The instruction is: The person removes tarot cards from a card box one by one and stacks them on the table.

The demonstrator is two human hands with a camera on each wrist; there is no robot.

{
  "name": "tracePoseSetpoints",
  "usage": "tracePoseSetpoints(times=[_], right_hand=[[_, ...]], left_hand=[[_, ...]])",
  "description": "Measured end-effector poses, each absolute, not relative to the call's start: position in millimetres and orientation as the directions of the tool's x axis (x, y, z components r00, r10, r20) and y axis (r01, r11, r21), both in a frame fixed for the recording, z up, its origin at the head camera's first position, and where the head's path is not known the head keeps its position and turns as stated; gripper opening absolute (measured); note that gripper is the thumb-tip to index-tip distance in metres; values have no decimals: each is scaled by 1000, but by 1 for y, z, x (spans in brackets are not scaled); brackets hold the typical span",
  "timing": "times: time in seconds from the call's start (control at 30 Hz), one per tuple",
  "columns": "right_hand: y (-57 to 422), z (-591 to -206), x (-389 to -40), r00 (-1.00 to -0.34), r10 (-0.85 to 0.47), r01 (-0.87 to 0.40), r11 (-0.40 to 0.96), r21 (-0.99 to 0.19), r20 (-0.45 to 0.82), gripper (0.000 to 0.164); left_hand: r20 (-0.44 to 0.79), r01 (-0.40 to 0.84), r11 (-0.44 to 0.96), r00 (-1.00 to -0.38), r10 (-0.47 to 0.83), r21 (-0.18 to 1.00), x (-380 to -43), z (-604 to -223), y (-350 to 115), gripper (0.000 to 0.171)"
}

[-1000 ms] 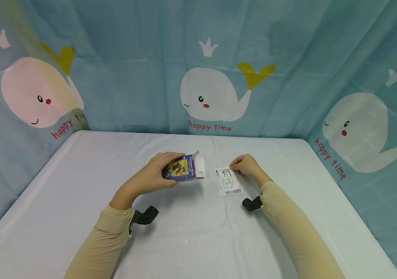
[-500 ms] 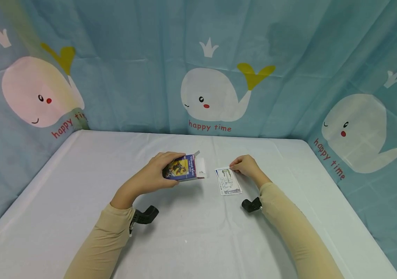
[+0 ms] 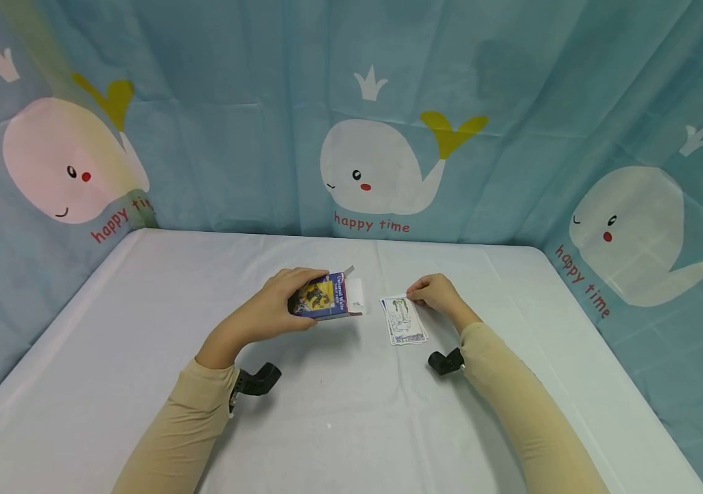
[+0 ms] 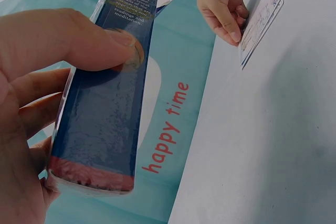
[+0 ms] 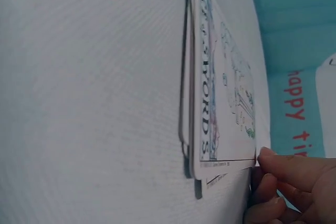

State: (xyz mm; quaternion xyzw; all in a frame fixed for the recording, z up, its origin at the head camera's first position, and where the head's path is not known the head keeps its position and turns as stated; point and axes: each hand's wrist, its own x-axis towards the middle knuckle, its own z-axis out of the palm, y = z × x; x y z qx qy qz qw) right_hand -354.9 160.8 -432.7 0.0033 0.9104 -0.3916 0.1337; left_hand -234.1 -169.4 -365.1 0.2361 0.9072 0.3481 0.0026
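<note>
My left hand [image 3: 263,312] grips a blue tarot card box [image 3: 316,297] with a yellow picture on its front, holding it on its side above the table. The box's open end and white flap [image 3: 356,296] face right, toward the cards. In the left wrist view, the thumb presses on the box's narrow dark blue side. With thumb and fingertips, my right hand [image 3: 439,293] pinches the far right corner of a small stack of tarot cards [image 3: 404,321] lying face up. The right wrist view shows the top card [image 5: 231,87] printed "SWORDS", with slightly misaligned cards beneath.
A white cloth [image 3: 339,412] covers the table. Behind it and along both sides hangs a blue curtain [image 3: 221,158] with whale prints. Black wrist camera mounts [image 3: 258,379] stick out under both beige sleeves.
The cards' near edge has shifted very slightly left under my right hand. Both hands and the box stay in place.
</note>
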Motion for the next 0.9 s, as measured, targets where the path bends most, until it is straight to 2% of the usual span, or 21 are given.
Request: tracePoseSetpoints(times=[0.27, 0.47, 0.6, 0.9], right_hand=[[168, -434, -348, -973, -60, 157, 540, -827, -224, 26], [164, -424, -329, -979, -67, 137, 471, -872, -190, 22], [160, -421, -320, -981, -66, 130, 473, -871, -182, 21], [155, -426, -314, -982, 10, 160, 577, -801, -189, 32]], left_hand=[[159, 422, 647, -891, 425, 635, -235, -366, -170, 77], [160, 425, 645, -889, 428, 636, -235, -366, -171, 77], [158, 422, 645, -891, 426, 637, -235, -366, -171, 77], [162, 428, 646, -888, 430, 633, -235, -366, -170, 78]])
